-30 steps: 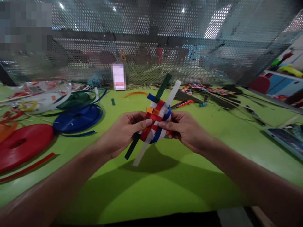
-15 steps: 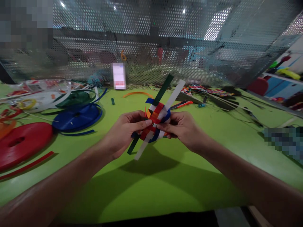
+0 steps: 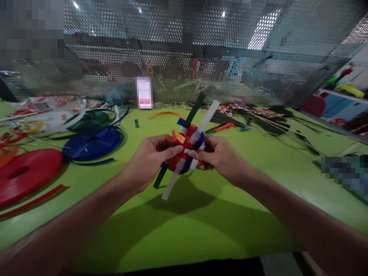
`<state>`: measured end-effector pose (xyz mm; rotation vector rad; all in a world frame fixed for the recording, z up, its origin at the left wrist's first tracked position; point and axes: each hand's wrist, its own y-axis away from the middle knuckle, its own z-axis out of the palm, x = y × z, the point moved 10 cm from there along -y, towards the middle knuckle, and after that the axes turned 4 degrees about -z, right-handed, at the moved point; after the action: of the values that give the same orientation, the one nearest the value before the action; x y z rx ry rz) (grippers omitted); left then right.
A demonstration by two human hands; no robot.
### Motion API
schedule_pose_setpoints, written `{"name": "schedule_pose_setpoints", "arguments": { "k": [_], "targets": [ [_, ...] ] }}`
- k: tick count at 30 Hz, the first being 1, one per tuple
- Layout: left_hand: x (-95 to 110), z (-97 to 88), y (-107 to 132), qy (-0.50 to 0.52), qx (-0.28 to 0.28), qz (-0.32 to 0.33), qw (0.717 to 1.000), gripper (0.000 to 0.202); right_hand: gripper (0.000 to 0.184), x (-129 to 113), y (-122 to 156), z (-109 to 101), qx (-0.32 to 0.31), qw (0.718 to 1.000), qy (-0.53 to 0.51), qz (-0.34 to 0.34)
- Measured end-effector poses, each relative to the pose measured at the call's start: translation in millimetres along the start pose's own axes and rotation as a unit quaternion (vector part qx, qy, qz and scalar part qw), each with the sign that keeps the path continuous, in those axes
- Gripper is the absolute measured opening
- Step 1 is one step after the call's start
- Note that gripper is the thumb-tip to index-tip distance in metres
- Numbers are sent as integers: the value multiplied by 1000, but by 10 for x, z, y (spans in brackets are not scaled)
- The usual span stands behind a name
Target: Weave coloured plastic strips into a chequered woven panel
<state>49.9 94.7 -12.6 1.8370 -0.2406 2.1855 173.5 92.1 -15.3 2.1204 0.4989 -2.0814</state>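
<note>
Both hands hold a small woven ball of coloured plastic strips (image 3: 188,149) above the green table (image 3: 184,226). It is plaited from red, white, blue and orange bands. A dark green strip (image 3: 194,110) and a white strip (image 3: 207,115) stick out of it, up to the right and down to the left. My left hand (image 3: 148,161) grips the ball from the left, thumb pressed on its front. From the right, my right hand (image 3: 220,157) pinches it with thumb and fingers.
Coils of strapping lie at the left: red (image 3: 25,174), blue (image 3: 92,142), dark green (image 3: 90,120) and white (image 3: 50,124). Loose strips, an orange band (image 3: 166,113) and scraps lie along the back by a perforated metal screen (image 3: 184,50). Cutters and offcuts (image 3: 244,115) sit at back right.
The woven ball has turned slightly and shifted a little left in my hands; the protruding strips now lean a bit steeper. My fingers have regripped it.
</note>
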Motion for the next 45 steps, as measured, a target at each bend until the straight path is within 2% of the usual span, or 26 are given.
{"name": "schedule_pose_setpoints", "arguments": {
  "k": [3, 7, 11, 14, 17, 20, 22, 25, 28, 33, 38, 45],
  "targets": [
    [-28, 13, 0, 6, -7, -13, 1000, 14, 32, 12, 19, -1, 1, 1000, -19, 19],
    [-122, 79, 15, 57, -30, -76, 995, 17, 26, -30, 23, -25, 2, 1000, -5, 12],
    [-199, 130, 34, 91, -55, -137, 985, 12, 32, -51, 16, 21, -31, 999, -5, 20],
    [-211, 158, 44, 100, -81, -151, 980, 9, 32, -46, 24, 61, -55, 998, 3, 23],
    [-190, 133, 34, 96, -79, -138, 983, 9, 23, -79, 32, 43, -52, 999, 8, 7],
    [-169, 41, 6, 99, -33, -122, 987, 8, 25, -140, 39, -10, -51, 999, 9, -1],
    [-153, -18, -13, 103, -1, -111, 988, 5, 28, -193, 44, -32, -74, 997, 24, -5],
    [-125, -108, -39, 97, 40, -91, 990, 4, 20, -227, 42, -92, -99, 992, 78, -3],
    [-100, -196, -47, 82, 78, -66, 991, 6, 17, -192, 15, -204, -72, 990, 125, 7],
    [-36, -153, -45, 63, 61, -22, 996, 8, 18, -160, -17, -316, -1, 989, 148, -12],
    [-31, -217, -66, 57, 76, -6, 996, 9, 25, -180, -23, -287, -2, 990, 138, -39],
    [-58, -261, -96, 64, 77, -8, 995, 15, 33, -311, -9, -311, 27, 986, 138, -86]
  ]
}}
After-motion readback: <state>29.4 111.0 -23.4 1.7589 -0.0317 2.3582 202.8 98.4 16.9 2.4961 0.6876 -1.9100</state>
